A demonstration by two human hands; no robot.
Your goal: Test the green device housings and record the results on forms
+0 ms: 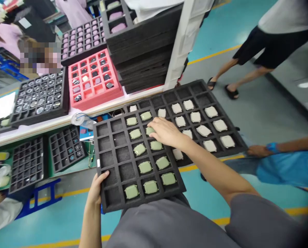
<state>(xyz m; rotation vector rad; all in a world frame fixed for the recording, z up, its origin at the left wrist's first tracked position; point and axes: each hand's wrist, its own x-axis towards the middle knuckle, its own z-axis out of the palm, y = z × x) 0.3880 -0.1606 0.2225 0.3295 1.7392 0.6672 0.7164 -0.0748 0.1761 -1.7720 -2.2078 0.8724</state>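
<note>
My left hand [98,186] grips the left edge of a black foam tray [123,156], thumb on top of the rim. Pale green watch cases [145,167] sit in its middle and right compartments, while several left compartments hold nothing. My right hand [166,132] reaches over this tray, thumb and fingers closed around one green watch case [150,131] in the right column. Partly behind my right arm lies a second black tray [204,100] with off-white watch cases [211,111]. Another person's hand [257,150] is at its right edge.
A red tray [95,90] of dark and purple pieces stands on the bench shelf beside a tall stack of black trays [146,51]. More black trays [27,165] lie lower left, near a blue stool [44,198]. A person in black shorts [262,48] stands at upper right.
</note>
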